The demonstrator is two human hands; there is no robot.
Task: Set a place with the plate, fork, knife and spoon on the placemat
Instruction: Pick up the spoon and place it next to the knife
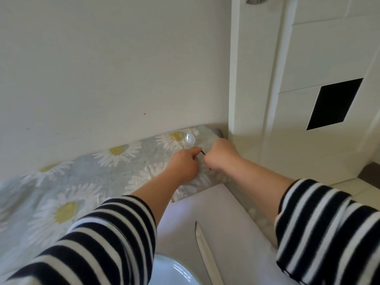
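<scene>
Both hands meet at the handle of a shiny metal spoon [190, 139] at the far corner of the table.

The left hand [183, 166] pinches the dark handle; the right hand [221, 156] is a closed fist around it. Near the camera, a white round plate [174, 271] and a silver knife [205, 251] lie on the pale lilac placemat [226, 206], over the daisy-print tablecloth [82, 182].

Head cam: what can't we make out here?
- Fork: not visible anywhere.
- Spoon: only the bowl shows; left hand and right hand cover the handle, so who grips it is unclear.
- Plate: cut off by the bottom edge and left sleeve.
- Knife: handle cut off at the bottom edge.
</scene>
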